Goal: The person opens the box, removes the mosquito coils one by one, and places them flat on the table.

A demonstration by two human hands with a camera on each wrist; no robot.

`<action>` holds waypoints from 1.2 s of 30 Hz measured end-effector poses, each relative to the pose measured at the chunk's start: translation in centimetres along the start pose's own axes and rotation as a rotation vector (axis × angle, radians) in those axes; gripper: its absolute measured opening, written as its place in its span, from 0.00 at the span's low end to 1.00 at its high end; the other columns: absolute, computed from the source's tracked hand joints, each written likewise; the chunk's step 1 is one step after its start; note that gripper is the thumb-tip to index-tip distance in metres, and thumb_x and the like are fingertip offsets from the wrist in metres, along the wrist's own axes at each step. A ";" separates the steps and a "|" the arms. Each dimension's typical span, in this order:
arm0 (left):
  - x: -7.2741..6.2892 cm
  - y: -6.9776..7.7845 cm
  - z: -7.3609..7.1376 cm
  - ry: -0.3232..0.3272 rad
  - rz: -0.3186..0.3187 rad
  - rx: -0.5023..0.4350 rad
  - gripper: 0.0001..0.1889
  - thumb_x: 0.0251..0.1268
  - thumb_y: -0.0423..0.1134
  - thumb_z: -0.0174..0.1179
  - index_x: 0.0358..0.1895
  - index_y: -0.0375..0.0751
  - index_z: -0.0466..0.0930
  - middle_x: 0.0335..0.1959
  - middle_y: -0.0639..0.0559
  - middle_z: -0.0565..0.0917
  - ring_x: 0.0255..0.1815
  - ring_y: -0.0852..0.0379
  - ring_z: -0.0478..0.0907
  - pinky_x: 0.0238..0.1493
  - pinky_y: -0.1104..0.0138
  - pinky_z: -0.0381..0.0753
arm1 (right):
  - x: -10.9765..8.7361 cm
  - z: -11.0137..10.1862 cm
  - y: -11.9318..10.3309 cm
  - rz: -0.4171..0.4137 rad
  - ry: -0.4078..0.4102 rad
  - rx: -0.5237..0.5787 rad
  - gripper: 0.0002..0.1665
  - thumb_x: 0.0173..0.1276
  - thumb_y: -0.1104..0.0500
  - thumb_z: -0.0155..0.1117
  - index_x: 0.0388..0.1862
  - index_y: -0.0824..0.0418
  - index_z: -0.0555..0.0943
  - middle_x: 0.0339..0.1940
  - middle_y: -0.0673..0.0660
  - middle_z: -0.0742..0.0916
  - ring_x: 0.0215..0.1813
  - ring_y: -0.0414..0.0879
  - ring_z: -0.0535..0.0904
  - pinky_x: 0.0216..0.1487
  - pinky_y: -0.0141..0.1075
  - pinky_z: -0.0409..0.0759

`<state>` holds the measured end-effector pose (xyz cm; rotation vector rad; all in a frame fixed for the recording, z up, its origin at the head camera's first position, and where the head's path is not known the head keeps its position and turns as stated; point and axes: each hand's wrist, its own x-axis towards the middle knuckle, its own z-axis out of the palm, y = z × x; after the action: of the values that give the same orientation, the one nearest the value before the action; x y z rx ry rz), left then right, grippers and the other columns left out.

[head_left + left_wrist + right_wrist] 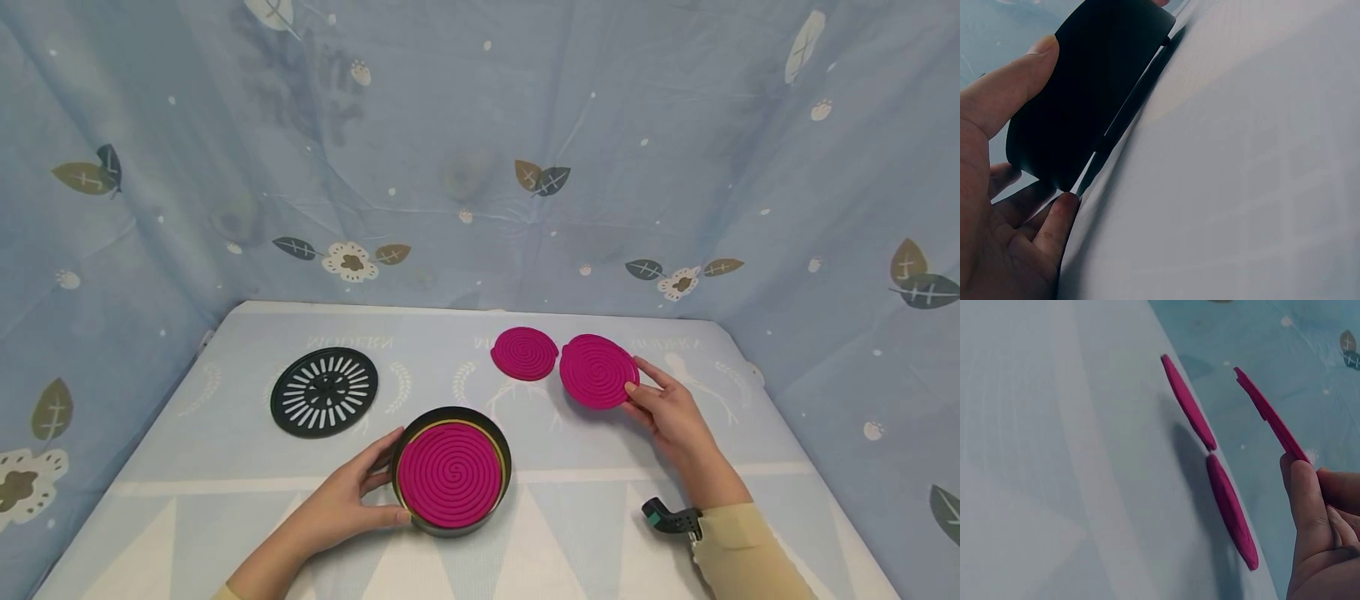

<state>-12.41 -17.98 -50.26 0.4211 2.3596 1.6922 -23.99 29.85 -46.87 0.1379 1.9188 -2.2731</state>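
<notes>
A dark round holder stands near the middle of the table with a magenta spiral coaster on top inside it; a thin yellow edge shows around that coaster. My left hand grips the holder's left side, thumb in front and fingers behind. In the left wrist view the holder's dark wall lies between thumb and fingers. Above the table, my right hand pinches another magenta spiral coaster by its right edge. The right wrist view shows this raised coaster edge-on, apart from two magenta coasters lying on the table.
One loose magenta coaster lies at the back of the table; the other is hidden in the head view. A black slotted disc lies at the left. Patterned blue cloth hangs behind and beside the table.
</notes>
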 end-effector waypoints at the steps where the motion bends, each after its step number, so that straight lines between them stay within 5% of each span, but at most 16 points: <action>1: 0.0 0.0 0.0 -0.001 -0.001 0.000 0.58 0.42 0.48 0.81 0.79 0.49 0.54 0.73 0.49 0.65 0.72 0.53 0.64 0.68 0.69 0.71 | 0.1 -0.2 0.0 0.004 0.008 0.005 0.43 0.72 0.65 0.62 0.80 0.59 0.53 0.40 0.54 0.88 0.40 0.43 0.87 0.47 0.34 0.86; 15: -0.1 0.0 0.0 -0.001 -0.022 0.007 0.59 0.41 0.48 0.81 0.79 0.49 0.53 0.73 0.48 0.65 0.72 0.52 0.64 0.68 0.70 0.71 | 0.7 -3.1 -0.5 0.027 0.046 0.099 0.45 0.72 0.67 0.61 0.81 0.59 0.50 0.40 0.53 0.88 0.40 0.43 0.87 0.47 0.33 0.87; 36: 0.0 0.0 0.0 0.000 -0.011 0.010 0.59 0.41 0.48 0.81 0.79 0.49 0.53 0.73 0.49 0.65 0.72 0.53 0.63 0.68 0.69 0.71 | 1.2 -6.9 -1.1 0.060 0.163 0.093 0.49 0.71 0.62 0.65 0.82 0.53 0.49 0.43 0.49 0.85 0.42 0.40 0.85 0.50 0.33 0.86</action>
<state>-12.38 -17.96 -50.27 0.4085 2.3669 1.6767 -25.61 36.73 -47.16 0.3994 1.8551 -2.3777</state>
